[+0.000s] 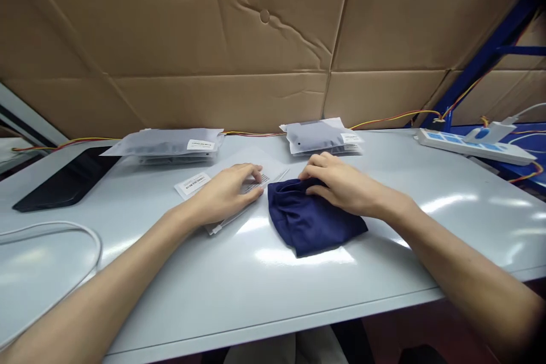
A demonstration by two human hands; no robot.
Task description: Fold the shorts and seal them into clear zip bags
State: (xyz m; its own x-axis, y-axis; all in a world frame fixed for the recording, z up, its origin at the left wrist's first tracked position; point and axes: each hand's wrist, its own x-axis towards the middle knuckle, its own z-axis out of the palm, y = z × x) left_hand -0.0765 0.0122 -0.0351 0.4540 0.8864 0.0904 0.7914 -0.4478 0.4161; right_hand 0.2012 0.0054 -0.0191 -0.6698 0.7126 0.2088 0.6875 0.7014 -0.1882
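Observation:
A folded piece of navy blue cloth [315, 224] lies on the table in front of me, its exact kind not clear. On its upper edge my right hand [341, 182] rests with fingers curled and thumb gripping the fabric. To the left, my left hand [230, 193] lies over a clear zip bag [226, 223], thumb and fingers apart. That hand covers much of the bag, which has printed text and a slider at its lower end. Beside the left wrist sits a white label [191, 184] with small print.
Frosted, labelled packets lie stacked at the back left [170, 143] and back centre [322, 135]. A black tablet-like device [70, 179] lies left, near a white cable [91, 233]. A power strip [475, 147] is at the right. Cardboard [179, 40] stands behind the table.

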